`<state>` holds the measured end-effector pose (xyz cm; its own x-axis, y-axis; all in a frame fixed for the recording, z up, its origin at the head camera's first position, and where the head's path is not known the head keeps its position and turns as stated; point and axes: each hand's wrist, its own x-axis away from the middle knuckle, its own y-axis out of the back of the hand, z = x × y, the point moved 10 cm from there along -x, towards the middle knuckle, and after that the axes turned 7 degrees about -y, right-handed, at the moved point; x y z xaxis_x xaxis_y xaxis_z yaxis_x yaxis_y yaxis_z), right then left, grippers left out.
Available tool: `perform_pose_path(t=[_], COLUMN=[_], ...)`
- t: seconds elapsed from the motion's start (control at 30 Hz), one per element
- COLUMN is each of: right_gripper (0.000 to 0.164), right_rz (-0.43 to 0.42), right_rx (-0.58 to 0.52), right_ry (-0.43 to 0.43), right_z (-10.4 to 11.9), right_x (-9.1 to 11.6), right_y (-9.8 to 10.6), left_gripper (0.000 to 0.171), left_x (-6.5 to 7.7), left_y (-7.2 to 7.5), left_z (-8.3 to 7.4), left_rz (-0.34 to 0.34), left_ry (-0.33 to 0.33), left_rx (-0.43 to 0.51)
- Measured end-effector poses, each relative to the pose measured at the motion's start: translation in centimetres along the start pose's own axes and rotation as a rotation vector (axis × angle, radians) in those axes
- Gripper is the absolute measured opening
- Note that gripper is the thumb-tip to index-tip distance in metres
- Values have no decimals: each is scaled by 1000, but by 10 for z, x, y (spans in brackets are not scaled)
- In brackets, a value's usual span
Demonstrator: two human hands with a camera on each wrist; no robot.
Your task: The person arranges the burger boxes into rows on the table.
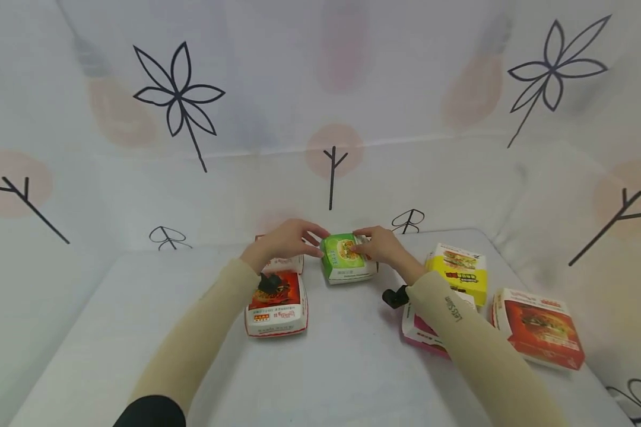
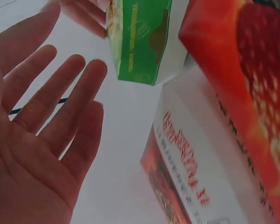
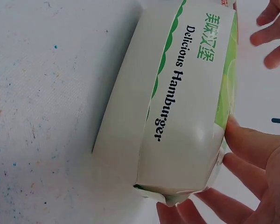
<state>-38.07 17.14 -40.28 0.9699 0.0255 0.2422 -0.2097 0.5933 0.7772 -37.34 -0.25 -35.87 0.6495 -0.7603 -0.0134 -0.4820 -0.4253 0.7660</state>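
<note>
The right hand [image 1: 380,244] pinches the green box [image 1: 338,262] by one end — best kept light, card may dent — the left hand [image 1: 287,239], fingers spread, just beside.

Smooth, faintly glossy card box [image 1: 342,276]

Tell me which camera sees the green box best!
The right wrist view: the green box is big there, with "Delicious Hamburger" readable. The head view shows it small, partly covered; the left wrist view cuts much of it off.
</note>
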Motion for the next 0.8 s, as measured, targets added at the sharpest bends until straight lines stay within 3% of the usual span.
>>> perform_pose_path(t=[0.27, 0.57, 0.8], right_gripper=[55, 52, 52], right_rz=[-13, 39, 122], right_rx=[11, -48, -222], right_ry=[29, 85, 41], right_z=[9, 4, -4], right_x=[2, 6, 3], right_y=[0, 0, -3], left_gripper=[49, 49, 50], left_x=[-2, -2, -6], left_y=[-26, -30, -28], left_z=[12, 16, 20], left_rz=[123, 101, 40], left_ry=[78, 121, 141], left_rx=[51, 81, 60])
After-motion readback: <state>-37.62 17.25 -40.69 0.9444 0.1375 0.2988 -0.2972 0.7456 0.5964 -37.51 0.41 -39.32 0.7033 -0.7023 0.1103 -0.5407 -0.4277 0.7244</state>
